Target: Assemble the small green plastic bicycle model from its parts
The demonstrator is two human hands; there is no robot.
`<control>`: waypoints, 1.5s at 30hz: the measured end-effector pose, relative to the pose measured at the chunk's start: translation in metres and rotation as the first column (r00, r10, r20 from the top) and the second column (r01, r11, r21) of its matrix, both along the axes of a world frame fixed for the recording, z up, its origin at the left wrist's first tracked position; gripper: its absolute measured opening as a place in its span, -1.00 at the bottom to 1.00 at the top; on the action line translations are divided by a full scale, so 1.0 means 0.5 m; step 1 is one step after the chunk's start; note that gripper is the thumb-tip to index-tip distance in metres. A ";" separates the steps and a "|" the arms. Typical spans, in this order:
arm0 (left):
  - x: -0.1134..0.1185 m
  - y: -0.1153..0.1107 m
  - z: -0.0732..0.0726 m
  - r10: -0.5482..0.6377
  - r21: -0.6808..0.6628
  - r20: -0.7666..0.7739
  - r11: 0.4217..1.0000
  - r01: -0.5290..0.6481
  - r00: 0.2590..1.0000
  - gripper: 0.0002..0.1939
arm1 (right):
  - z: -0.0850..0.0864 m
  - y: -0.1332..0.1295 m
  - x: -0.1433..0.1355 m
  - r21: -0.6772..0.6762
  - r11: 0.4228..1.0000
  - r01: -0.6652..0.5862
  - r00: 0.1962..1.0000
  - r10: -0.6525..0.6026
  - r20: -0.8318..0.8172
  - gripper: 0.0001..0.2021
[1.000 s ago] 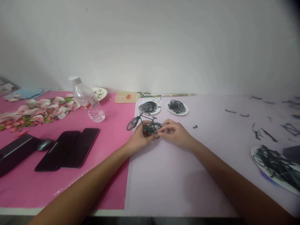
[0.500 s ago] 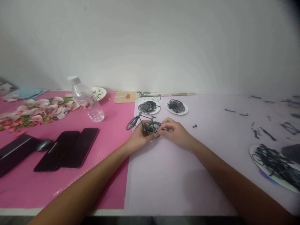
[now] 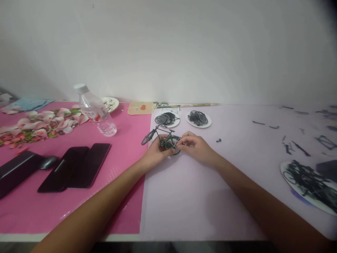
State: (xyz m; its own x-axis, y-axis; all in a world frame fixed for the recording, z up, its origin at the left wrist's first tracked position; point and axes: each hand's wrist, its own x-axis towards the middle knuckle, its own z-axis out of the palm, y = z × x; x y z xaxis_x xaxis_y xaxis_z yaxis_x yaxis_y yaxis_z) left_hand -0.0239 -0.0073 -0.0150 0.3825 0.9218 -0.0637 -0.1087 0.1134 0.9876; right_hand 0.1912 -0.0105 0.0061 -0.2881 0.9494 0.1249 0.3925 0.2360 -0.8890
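A small dark green model bicycle [image 3: 164, 137] is held just above the table, its front wheel pointing left. My left hand [image 3: 156, 151] is closed around the lower rear of its frame, with the thumb along the bottom of the back wheel. With fingertips pinched, my right hand [image 3: 194, 147] is at the hub side of that back wheel; whether a small part sits between those fingers is hidden. Behind the bicycle stand a white plate with wheels and dark parts [image 3: 177, 123] and a second plate with dark parts [image 3: 209, 123]. One tiny dark piece [image 3: 218, 140] lies right of my hands.
At left are a tilted clear bottle [image 3: 96, 114], two phones [image 3: 91, 165], a black case [image 3: 19, 172] and a heap of petal-like pieces [image 3: 44, 123]. A larger plate of black parts [image 3: 285, 172] and scattered parts [image 3: 301, 148] lie at right. A fly swatter [image 3: 140, 108] rests by the wall.
Both hands keep nearly the same hold on the model bicycle. The right fingertips have shifted very slightly at the back wheel, and the whole view has moved a little.
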 end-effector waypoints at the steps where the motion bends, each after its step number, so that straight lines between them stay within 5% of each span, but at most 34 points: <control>1: 0.000 0.001 -0.001 0.004 0.003 -0.007 1.000 -0.004 1.000 -0.41 | 0.000 0.000 0.000 -0.002 1.000 0.000 1.000 0.000 0.000 -0.88; 25: -0.002 0.005 0.027 -0.008 -0.046 -0.058 0.999 0.005 0.998 -0.48 | -0.007 -0.001 0.002 0.004 1.000 -0.025 1.000 0.025 -0.013 -0.80; 45: -0.012 0.023 -0.009 -0.068 -0.056 0.029 0.996 0.069 0.997 -0.53 | 0.001 -0.005 -0.001 0.006 1.000 -0.017 1.000 0.017 -0.009 -0.81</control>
State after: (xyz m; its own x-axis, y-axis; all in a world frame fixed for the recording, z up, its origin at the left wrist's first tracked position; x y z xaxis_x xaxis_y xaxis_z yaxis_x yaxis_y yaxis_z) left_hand -0.0298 0.0040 -0.0198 0.4468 0.8885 -0.1042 -0.1254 0.1776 0.9761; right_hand 0.1906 -0.0131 0.0066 -0.3028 0.9437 0.1331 0.3803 0.2477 -0.8911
